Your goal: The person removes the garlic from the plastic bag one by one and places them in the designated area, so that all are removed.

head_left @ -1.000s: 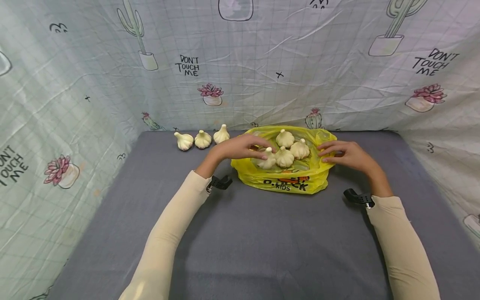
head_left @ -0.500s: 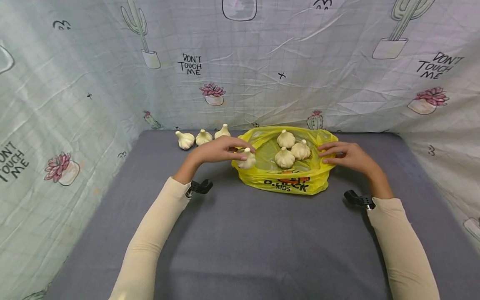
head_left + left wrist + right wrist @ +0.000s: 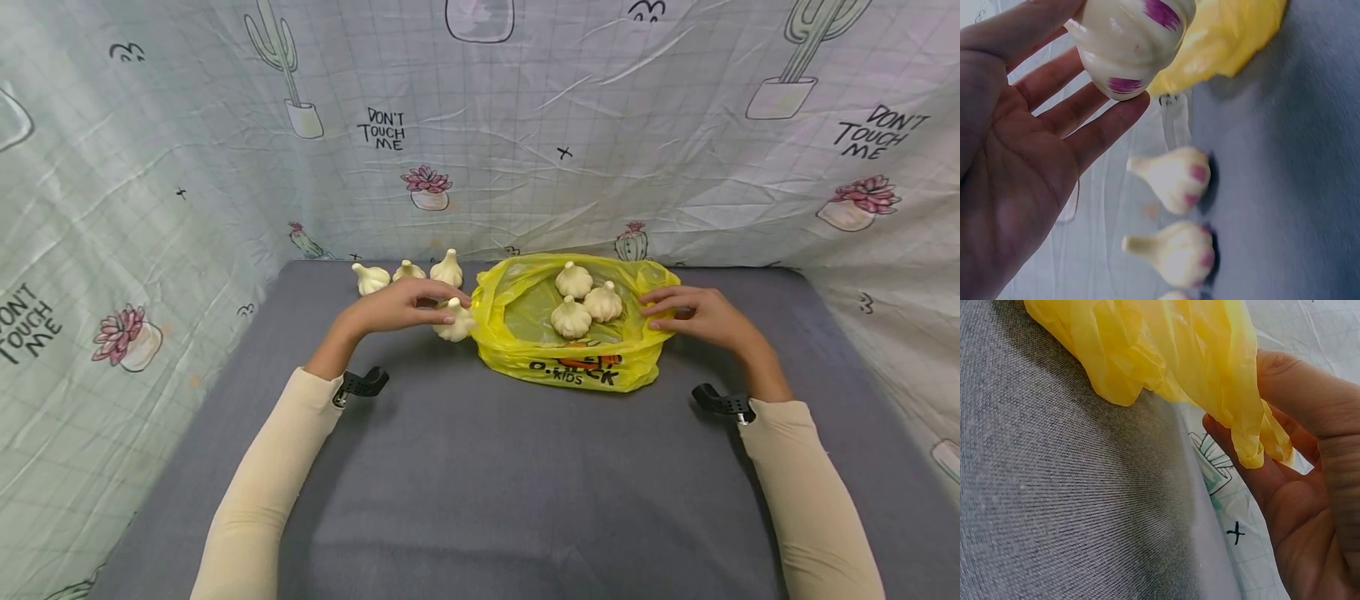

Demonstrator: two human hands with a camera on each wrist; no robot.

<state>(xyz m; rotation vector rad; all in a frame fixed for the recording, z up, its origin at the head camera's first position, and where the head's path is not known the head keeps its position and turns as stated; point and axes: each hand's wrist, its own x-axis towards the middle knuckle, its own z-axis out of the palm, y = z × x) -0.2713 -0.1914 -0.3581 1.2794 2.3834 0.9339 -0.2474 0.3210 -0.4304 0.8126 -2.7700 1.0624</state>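
Note:
My left hand [image 3: 401, 307] holds a white garlic bulb [image 3: 454, 321] between thumb and fingers, just left of the yellow plastic bag [image 3: 566, 367]. In the left wrist view this bulb [image 3: 1132, 44] shows purple streaks, and the fingers reach behind and under it. The bag lies with its mouth open upward, and three garlic bulbs [image 3: 572, 317] sit together inside. At the bag's right rim my right hand [image 3: 697, 315] pinches the plastic. The right wrist view shows the bag's gathered edge [image 3: 1244, 425] between the thumb and fingers [image 3: 1235, 447].
Three more garlic bulbs [image 3: 447, 269] stand in a row at the back of the grey table [image 3: 525, 492], partly behind my left hand. A printed cloth [image 3: 525, 108] hangs close behind and beside the table.
My left hand has moved left out of the bag, carrying one garlic bulb over the rim. Three bulbs are left inside where several lay. My right hand stays at the bag's rim.

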